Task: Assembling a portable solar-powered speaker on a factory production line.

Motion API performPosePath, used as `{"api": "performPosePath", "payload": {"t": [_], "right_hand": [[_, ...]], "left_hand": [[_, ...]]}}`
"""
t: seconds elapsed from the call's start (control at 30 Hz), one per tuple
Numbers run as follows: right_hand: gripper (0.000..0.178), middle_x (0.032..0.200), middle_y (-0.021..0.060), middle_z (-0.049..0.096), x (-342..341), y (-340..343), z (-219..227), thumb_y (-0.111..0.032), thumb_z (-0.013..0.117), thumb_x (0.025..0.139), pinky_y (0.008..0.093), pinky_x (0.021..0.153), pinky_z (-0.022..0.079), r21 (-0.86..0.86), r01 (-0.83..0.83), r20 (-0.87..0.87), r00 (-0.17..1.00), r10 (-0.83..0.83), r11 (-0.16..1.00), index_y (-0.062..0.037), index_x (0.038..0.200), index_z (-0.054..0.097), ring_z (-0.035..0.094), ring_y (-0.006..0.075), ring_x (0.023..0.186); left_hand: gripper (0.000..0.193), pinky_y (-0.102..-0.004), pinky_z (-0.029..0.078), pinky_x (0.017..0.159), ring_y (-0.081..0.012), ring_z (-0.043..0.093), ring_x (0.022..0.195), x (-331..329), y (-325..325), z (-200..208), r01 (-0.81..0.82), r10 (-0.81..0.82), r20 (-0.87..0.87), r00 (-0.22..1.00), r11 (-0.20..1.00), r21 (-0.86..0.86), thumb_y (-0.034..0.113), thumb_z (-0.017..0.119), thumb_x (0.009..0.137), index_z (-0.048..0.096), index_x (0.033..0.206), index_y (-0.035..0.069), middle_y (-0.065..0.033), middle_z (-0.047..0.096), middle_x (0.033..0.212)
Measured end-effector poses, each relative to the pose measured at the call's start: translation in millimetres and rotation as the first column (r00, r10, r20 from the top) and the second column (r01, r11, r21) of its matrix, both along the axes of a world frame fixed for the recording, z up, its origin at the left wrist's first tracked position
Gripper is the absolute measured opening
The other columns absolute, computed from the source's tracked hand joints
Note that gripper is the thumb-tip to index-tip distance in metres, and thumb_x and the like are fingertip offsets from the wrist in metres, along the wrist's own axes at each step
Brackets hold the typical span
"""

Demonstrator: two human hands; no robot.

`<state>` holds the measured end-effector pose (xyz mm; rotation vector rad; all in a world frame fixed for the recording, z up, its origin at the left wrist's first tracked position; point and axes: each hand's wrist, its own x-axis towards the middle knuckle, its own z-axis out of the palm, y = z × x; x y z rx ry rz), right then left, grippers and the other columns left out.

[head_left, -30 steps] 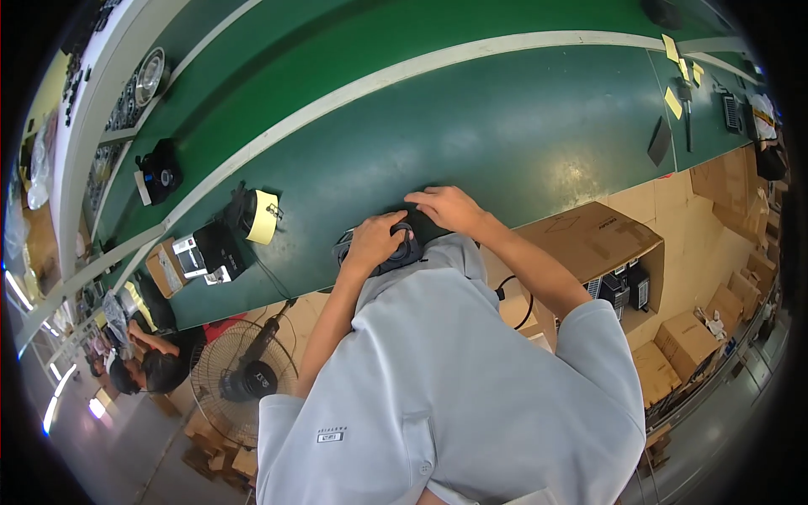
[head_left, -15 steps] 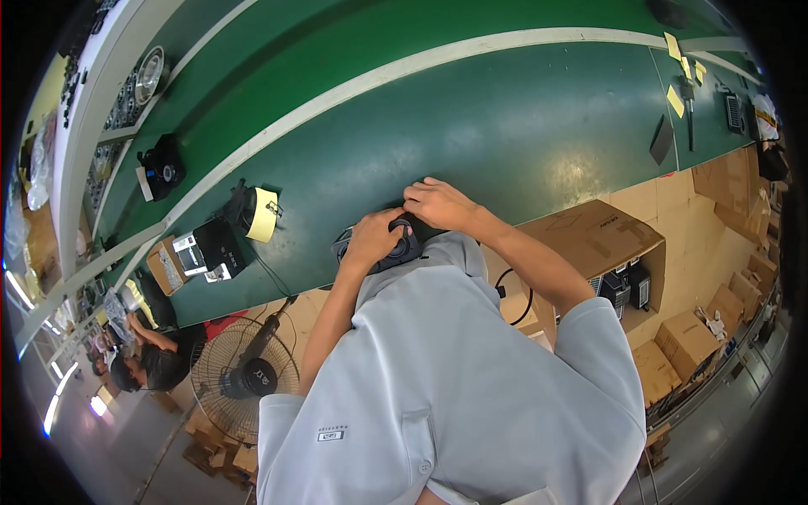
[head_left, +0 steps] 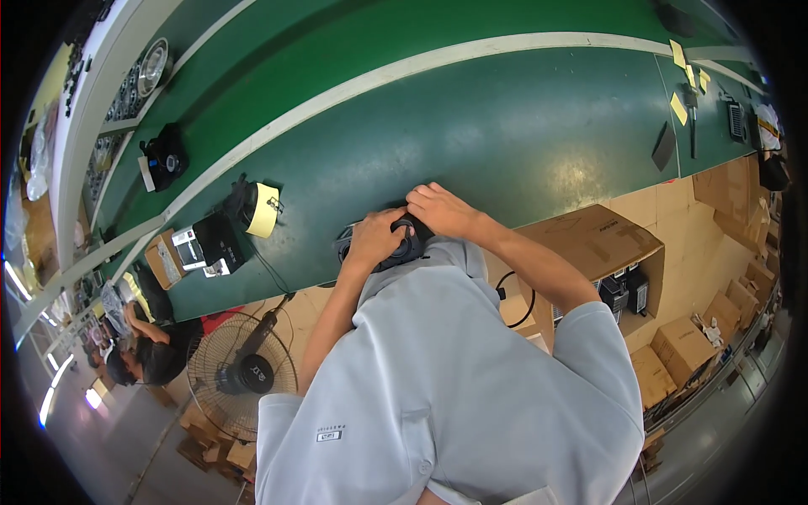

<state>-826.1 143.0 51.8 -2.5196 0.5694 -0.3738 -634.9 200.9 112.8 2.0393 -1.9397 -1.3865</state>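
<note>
A dark device with a round, ring-like part sits at the near edge of the green workbench, close against my shirt. My left hand is wrapped over its left side, the thumb reaching across the round part. On the far right corner of the device, my right hand has its fingers bent and gripping, close to the left hand's fingertips. My hands and shirt hide much of the device, so its exact kind cannot be made out.
Left on the bench are a black box, an open carton and a black item with a yellow note. A fan stands below the bench edge, near another person. A large carton is at right.
The view has shifted slightly. Both hands stay on the dark device, with only small finger movement.
</note>
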Motion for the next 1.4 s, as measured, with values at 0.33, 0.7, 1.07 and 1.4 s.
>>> {"api": "performPosePath", "payload": {"t": [0.33,0.7,1.07,1.4], "right_hand": [[0.011,0.095,0.0058,0.053,0.3,1.3,4.8,-0.014,0.056,0.084,0.0325,0.085,0.042,-0.025,-0.059,0.041,0.997,0.06,0.998,-0.0048,0.089,0.06,0.052,0.0209,0.097],[0.011,0.099,0.0092,0.056,16.5,0.3,11.0,-0.003,0.063,0.081,0.0385,0.08,0.049,0.237,0.101,0.243,0.957,-0.16,0.966,-0.0067,0.089,0.058,0.06,0.0292,0.091],[0.007,0.086,0.0063,0.056,12.4,-2.6,14.2,-0.007,0.063,0.081,0.0387,0.077,0.05,0.188,0.052,0.185,0.979,-0.087,0.981,-0.0063,0.087,0.059,0.061,0.0263,0.083],[0.008,0.087,0.0086,0.053,1.9,10.6,-2.3,-0.007,0.059,0.08,0.0382,0.077,0.048,0.071,-0.016,0.097,0.995,0.009,0.997,-0.0062,0.087,0.055,0.059,0.025,0.078]], "left_hand": [[0.039,-0.0437,0.05,0.093,-0.0341,0.062,0.11,3.3,-2.5,8.6,-0.025,0.027,-0.045,0.999,0.999,0.036,0.023,0.066,0.086,0.065,0.124,0.015,-0.0103,0.067,0.122],[0.048,-0.044,0.049,0.097,-0.0356,0.059,0.115,13.8,13.7,31.4,-0.085,0.063,-0.14,0.988,0.984,-0.156,0.012,0.069,0.083,0.06,0.129,0.009,-0.013,0.063,0.129],[0.042,-0.0431,0.05,0.096,-0.0343,0.063,0.111,6.8,18.9,21.5,-0.103,0.089,-0.075,0.993,0.969,-0.225,0.005,0.067,0.081,0.064,0.124,0.007,-0.0141,0.067,0.122],[0.03,-0.0502,0.048,0.09,-0.0279,0.066,0.105,2.8,15.9,-3.9,-0.053,0.057,0.021,0.998,0.988,-0.148,0.017,0.059,0.09,0.068,0.119,0.017,-0.0028,0.071,0.116]]}}
